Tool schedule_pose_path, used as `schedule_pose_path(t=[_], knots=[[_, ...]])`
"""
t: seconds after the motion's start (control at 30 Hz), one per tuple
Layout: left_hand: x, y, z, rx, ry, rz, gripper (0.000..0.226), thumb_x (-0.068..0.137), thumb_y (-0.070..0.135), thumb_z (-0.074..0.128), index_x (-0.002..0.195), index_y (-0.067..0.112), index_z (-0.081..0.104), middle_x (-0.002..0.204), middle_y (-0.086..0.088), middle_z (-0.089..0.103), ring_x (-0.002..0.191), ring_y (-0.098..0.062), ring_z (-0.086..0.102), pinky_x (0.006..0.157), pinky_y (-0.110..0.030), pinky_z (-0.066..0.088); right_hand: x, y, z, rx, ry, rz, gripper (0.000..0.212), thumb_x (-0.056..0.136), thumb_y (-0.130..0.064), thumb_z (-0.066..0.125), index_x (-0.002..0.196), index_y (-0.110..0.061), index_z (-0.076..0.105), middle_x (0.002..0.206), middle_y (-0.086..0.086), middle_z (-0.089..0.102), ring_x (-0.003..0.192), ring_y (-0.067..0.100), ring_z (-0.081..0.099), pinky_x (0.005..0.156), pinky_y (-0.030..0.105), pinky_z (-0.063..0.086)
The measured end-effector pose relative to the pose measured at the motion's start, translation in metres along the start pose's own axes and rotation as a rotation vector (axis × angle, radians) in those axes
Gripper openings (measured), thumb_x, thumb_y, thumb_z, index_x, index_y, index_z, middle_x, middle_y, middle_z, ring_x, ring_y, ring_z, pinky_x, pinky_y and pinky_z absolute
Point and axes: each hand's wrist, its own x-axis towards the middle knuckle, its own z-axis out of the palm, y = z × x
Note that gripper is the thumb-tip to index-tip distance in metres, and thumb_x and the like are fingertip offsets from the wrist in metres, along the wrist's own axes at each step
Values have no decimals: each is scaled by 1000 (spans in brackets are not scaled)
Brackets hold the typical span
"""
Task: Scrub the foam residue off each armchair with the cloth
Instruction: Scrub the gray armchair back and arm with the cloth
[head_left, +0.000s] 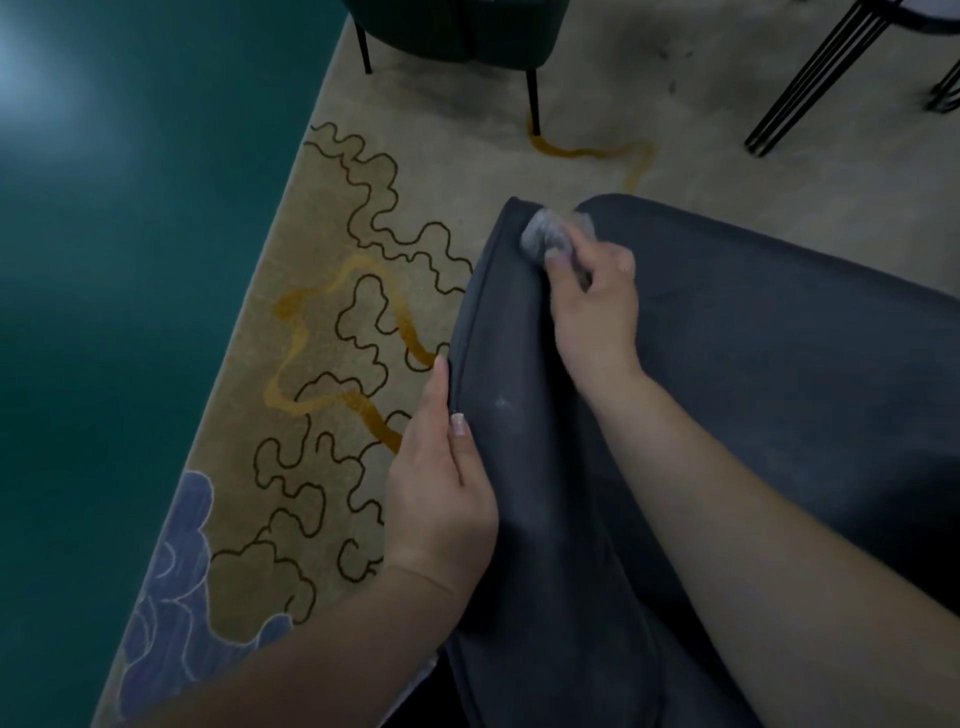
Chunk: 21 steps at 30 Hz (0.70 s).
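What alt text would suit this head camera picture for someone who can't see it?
A person's right hand rubs a bunched grey cloth on a dark grey armchair arm while the left hand grips its edge. Below lies a patterned beige rug; a green chair stands beyond.

Grey armchair (753, 415) cut off by right and bottom edges; legs and base not visible. Cloth (545, 236) motion-blurred, mostly covered by right hand (597, 306), so its full shape is unclear. Right-hand fingertips blurred against the cloth. Left hand (441, 488) fingers wrap behind the armchair's edge, out of sight. Both forearms run off the bottom edge. Beyond the armchair, green chair (457, 31) cropped at top, only seat underside and legs. Black wire-legged furniture (831, 62) cropped at top right, type unclear.
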Motion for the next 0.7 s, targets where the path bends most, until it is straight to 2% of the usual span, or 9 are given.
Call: schedule_pose_path(t=[0.13,0.2,0.23,0.3,0.37,0.43,0.5,0.57,0.7], knots=[[1,2,0,13,-6,-18,52,97,32,29,149,25,29,144,3,46,130,-11,45,106,-25,37,-76,14,-19,-25,-222,-234,33,87,-31,57,113,-51,62,105,-10,40,93,3,50,85,9,41],[0,1,0,10,-5,-22,52,97,32,30,149,27,28,144,3,47,129,-11,45,107,-30,39,-67,19,-21,100,-136,-165,27,87,-31,56,103,-50,65,103,-10,48,85,-7,54,75,5,41],[0,1,0,11,-5,-21,52,97,33,29,149,28,27,143,4,47,129,-10,46,107,-31,39,-51,20,-21,182,-10,-99,25,89,-28,55,100,-47,65,102,-12,54,83,-11,56,74,3,42],[0,1,0,11,-2,-13,51,98,31,30,149,29,27,143,6,46,129,-7,44,108,-27,37,-7,20,-19,320,191,47,27,93,-17,52,110,-35,65,107,-13,63,97,-9,59,90,12,45],[0,1,0,8,1,-5,51,99,29,31,149,27,28,144,8,45,130,-3,41,107,-17,33,32,23,-11,354,194,179,31,97,-12,49,125,-16,60,118,-5,63,112,3,57,105,25,41],[0,-1,1,15,6,-12,50,100,27,32,149,28,28,144,11,43,128,1,40,102,-5,29,45,24,-2,259,85,203,33,98,-14,47,129,-11,57,127,4,59,117,9,55,108,29,39],[0,-2,1,12,12,-16,50,99,27,33,149,28,29,143,10,44,128,-2,42,101,-5,29,31,20,1,95,30,106,32,98,-18,49,128,-15,58,124,7,52,109,7,54,105,20,39],[0,-1,0,12,11,1,50,99,28,32,149,26,29,143,6,46,128,-6,44,103,-15,34,-3,15,-5,14,-34,-32,32,95,-21,53,126,-30,59,112,-4,43,98,0,48,94,6,36],[0,1,0,29,2,-2,52,97,29,31,149,25,29,145,3,45,129,-10,44,103,-17,33,-66,18,-25,59,-210,-200,35,91,-14,56,113,-41,63,106,-8,42,89,-7,49,84,6,39]])
